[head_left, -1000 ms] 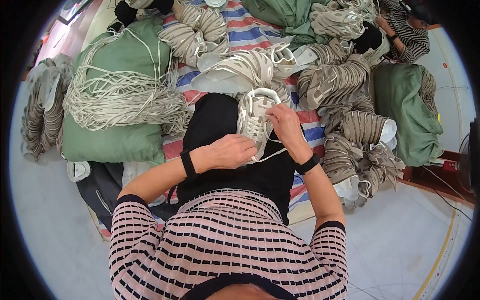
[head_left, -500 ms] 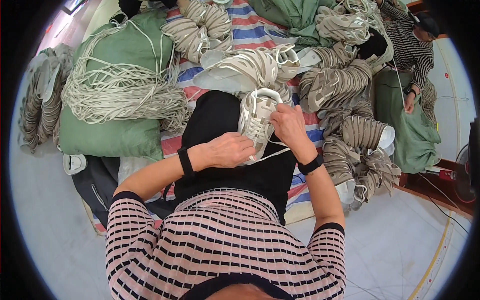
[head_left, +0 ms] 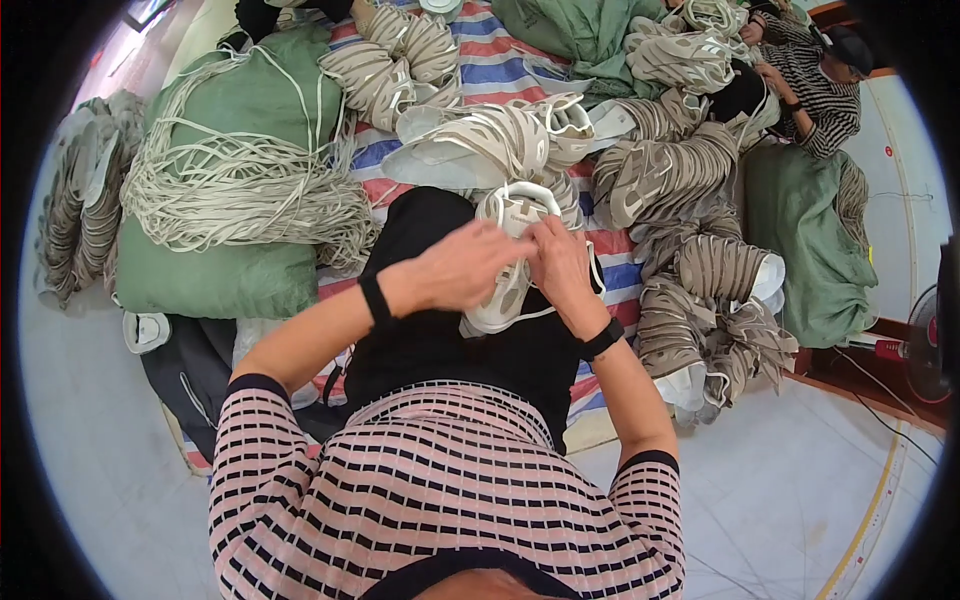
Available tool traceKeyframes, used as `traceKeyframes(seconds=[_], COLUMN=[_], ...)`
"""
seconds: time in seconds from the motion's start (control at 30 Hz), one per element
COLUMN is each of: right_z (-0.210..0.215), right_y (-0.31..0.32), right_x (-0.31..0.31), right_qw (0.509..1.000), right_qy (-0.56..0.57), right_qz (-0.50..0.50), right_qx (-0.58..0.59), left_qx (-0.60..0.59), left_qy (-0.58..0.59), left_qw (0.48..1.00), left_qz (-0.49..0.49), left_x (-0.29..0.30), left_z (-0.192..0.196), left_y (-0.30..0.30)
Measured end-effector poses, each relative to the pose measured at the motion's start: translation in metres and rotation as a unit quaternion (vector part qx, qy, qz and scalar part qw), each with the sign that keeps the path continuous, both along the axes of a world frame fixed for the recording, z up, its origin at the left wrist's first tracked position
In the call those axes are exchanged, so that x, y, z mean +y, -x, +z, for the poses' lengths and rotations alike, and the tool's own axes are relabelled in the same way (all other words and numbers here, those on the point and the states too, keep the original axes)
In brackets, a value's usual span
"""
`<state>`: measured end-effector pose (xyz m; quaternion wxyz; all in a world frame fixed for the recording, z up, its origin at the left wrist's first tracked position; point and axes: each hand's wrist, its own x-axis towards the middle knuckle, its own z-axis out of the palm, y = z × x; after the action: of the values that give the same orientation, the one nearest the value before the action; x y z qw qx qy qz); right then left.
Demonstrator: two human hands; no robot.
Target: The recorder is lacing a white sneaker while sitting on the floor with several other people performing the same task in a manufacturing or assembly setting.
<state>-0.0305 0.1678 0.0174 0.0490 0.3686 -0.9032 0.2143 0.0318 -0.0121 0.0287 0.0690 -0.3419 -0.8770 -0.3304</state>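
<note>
The pale shoe was in the middle of the frame, on the black trousers of the person's lap. Its toe pointed to the bottom of the frame and a little left. Its foot hole was at the top. So its long way ran almost up and down, with the top end leaning a bit right.

The right hand had its fingers bunched up, touching the upper right edge of the shoe. I could not tell if they pinched anything. The left hand was blurry and reached over the shoe from the left, so I could not tell if it held something. A white lace made a loop just right of the right hand.

It looked like the lacing part of the job. The next move seemed to need a good pinch on the lace and a steady shoe.

At the upper left, a heap of laces lay on a green sack.
</note>
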Motion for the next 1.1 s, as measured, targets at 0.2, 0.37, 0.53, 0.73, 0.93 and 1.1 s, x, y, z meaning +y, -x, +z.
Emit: traceKeyframes(seconds=[0.2,0.37,0.53,0.73,0.93,1.1], right_z=[0.000,-0.013,-0.023,-0.015,-0.003,-0.003], right_y=[0.000,-0.005,-0.005,-0.006,-0.021,-0.019], right_x=[-0.006,-0.005,-0.004,-0.001,0.002,-0.007], right_qw=[0.997,0.993,0.964,0.974,0.987,0.999], right_qy=[-0.073,0.063,0.175,0.117,0.108,0.017], right_qz=[-0.030,-0.052,-0.067,-0.036,-0.022,0.027], right_qx=[-0.003,-0.089,-0.188,-0.189,-0.116,0.017], left_qx=[0.051,-0.078,-0.073,0.008,0.173,0.202], left_qy=[0.222,0.279,0.262,0.208,0.133,0.081], left_qw=[0.972,0.957,0.962,0.977,0.976,0.930], left_qz=[0.062,0.010,-0.008,-0.051,-0.009,0.296], left_x=[-0.001,0.005,0.002,-0.005,-0.043,-0.165], left_z=[-0.019,-0.020,-0.027,-0.024,-0.007,0.009], left_y=[0.058,0.069,0.069,0.064,0.042,-0.015])
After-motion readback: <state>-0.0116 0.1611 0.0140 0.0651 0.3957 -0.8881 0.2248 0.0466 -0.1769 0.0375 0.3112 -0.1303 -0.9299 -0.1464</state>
